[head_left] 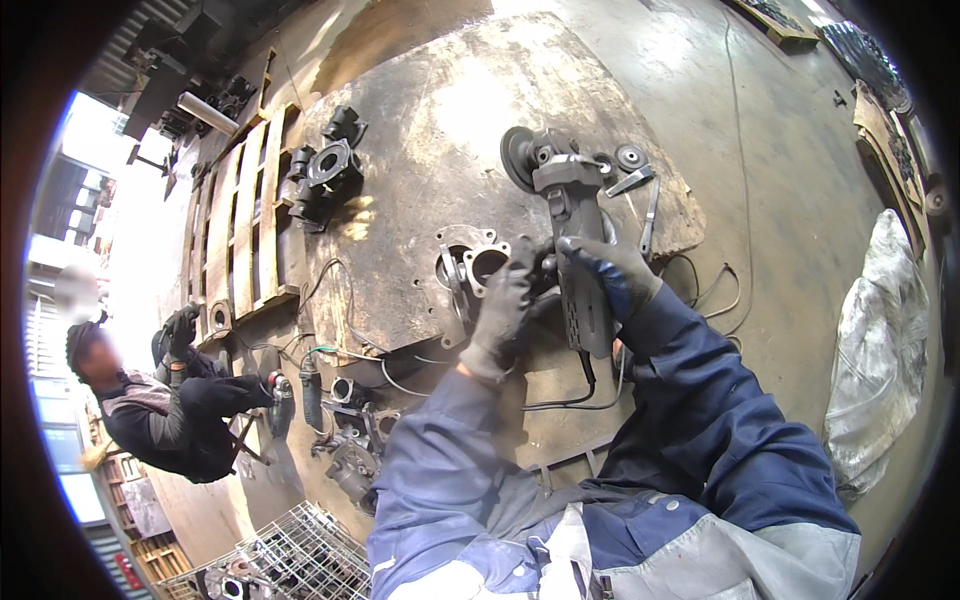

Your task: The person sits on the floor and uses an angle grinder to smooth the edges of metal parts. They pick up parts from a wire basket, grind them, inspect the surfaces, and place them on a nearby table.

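My right hand [625,278], in a blue and dark glove, is closed around the body of a dark angle grinder [578,215]. The grinder's disc [518,158] is at the far end, and its cord runs down toward me. My left hand [505,312], in a grey glove, curls at the near edge of the worktop. Its fingers are against a metal casting [489,263] with a round opening and flanges. Some of those fingers are hidden, and a dark rounded shape sits between my hands that I cannot make out.
A wrench-like tool [650,215] and a small disc [631,157] lie on the worn worktop [430,120]. Another dark casting [328,170] stands at its left, by a wooden pallet [240,220]. A seated person [170,410], several castings [352,465] and a wire basket [300,550] are lower left.
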`<move>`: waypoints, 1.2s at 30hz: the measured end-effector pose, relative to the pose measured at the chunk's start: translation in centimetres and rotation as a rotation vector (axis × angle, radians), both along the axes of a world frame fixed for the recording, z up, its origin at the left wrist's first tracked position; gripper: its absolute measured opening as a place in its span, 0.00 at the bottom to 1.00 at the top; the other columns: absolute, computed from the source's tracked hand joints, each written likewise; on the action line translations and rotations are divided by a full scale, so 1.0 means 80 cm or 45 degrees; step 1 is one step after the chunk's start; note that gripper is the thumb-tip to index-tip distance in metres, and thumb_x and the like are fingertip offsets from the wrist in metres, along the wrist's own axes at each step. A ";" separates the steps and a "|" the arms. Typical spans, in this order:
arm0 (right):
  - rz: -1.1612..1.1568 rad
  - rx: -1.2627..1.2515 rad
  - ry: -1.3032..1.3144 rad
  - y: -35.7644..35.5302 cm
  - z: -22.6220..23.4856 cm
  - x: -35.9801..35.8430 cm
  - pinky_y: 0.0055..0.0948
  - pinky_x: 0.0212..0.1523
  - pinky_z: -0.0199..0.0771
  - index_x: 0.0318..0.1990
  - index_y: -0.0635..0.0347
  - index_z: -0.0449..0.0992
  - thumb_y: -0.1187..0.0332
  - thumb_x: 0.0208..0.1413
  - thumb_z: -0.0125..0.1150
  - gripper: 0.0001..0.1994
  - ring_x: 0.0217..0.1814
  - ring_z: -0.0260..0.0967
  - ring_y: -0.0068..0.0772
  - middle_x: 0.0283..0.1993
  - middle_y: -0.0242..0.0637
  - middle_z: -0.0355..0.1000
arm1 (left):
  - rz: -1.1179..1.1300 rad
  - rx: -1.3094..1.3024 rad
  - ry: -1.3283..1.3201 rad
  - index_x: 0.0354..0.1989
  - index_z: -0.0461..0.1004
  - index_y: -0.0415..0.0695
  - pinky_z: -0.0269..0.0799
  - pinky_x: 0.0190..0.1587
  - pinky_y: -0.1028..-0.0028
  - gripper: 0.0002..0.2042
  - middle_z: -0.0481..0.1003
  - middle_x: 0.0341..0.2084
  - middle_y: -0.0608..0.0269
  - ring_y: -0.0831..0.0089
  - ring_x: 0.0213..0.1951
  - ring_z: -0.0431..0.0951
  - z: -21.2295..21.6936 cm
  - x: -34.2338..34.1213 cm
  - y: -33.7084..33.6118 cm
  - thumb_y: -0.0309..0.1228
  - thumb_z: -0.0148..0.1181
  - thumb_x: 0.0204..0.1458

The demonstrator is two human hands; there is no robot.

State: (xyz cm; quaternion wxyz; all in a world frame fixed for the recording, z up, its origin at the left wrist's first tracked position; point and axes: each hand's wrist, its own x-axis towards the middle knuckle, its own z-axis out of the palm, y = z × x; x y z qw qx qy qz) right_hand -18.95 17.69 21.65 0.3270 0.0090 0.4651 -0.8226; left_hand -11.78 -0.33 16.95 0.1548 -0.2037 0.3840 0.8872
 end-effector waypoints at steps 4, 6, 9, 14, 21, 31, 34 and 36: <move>-0.110 0.127 0.163 -0.017 -0.003 0.022 0.32 0.48 0.83 0.63 0.62 0.69 0.74 0.57 0.73 0.27 0.47 0.79 0.30 0.51 0.39 0.77 | 0.195 -1.263 1.089 0.53 0.78 0.40 0.79 0.44 0.70 0.13 0.80 0.38 0.58 0.64 0.37 0.80 -0.039 -0.016 0.018 0.25 0.51 0.63; 0.003 0.122 -0.034 -0.018 -0.011 0.027 0.30 0.51 0.80 0.65 0.62 0.69 0.75 0.55 0.73 0.29 0.51 0.77 0.30 0.52 0.38 0.76 | 0.119 -1.571 1.265 0.49 0.79 0.40 0.77 0.46 0.68 0.12 0.81 0.37 0.55 0.62 0.41 0.81 -0.047 -0.013 0.010 0.26 0.55 0.59; 0.245 0.334 0.868 -0.005 -0.034 0.019 0.30 0.54 0.79 0.64 0.63 0.72 0.76 0.59 0.68 0.24 0.52 0.77 0.29 0.51 0.36 0.77 | -0.081 -1.625 1.097 0.48 0.80 0.38 0.76 0.49 0.62 0.12 0.81 0.40 0.52 0.55 0.45 0.81 -0.041 -0.008 0.004 0.27 0.57 0.58; 0.113 0.058 0.095 0.023 -0.072 -0.004 0.30 0.58 0.77 0.65 0.65 0.74 0.68 0.70 0.59 0.19 0.53 0.77 0.31 0.50 0.35 0.79 | 0.057 -1.670 0.645 0.50 0.82 0.41 0.75 0.48 0.62 0.12 0.82 0.45 0.53 0.58 0.48 0.81 -0.002 -0.004 -0.007 0.28 0.61 0.59; -0.053 -0.132 0.134 0.057 -0.057 -0.019 0.46 0.64 0.80 0.68 0.67 0.67 0.58 0.69 0.59 0.27 0.58 0.78 0.45 0.63 0.50 0.74 | 0.642 -1.794 -0.318 0.68 0.61 0.30 0.74 0.61 0.57 0.45 0.74 0.59 0.33 0.41 0.57 0.78 0.002 0.001 -0.075 0.48 0.75 0.50; 0.194 -0.179 0.042 0.085 -0.050 -0.048 0.44 0.61 0.82 0.68 0.61 0.69 0.52 0.70 0.56 0.27 0.59 0.78 0.42 0.61 0.46 0.76 | 0.379 -1.169 -0.495 0.58 0.75 0.27 0.74 0.61 0.62 0.41 0.78 0.56 0.35 0.46 0.60 0.79 -0.053 0.001 -0.099 0.56 0.72 0.51; 0.195 -0.158 0.053 0.087 -0.049 -0.054 0.45 0.61 0.82 0.67 0.61 0.69 0.52 0.70 0.57 0.27 0.59 0.78 0.43 0.61 0.46 0.76 | 0.355 -1.114 -0.506 0.58 0.79 0.35 0.74 0.62 0.58 0.35 0.79 0.57 0.37 0.44 0.59 0.79 -0.055 0.010 -0.110 0.55 0.70 0.53; 0.188 -0.154 0.056 0.092 -0.051 -0.056 0.45 0.61 0.82 0.67 0.62 0.70 0.52 0.70 0.57 0.27 0.59 0.78 0.43 0.61 0.46 0.76 | 0.446 -1.056 -0.461 0.57 0.79 0.35 0.75 0.61 0.59 0.35 0.79 0.55 0.35 0.45 0.59 0.80 -0.046 0.022 -0.115 0.56 0.68 0.55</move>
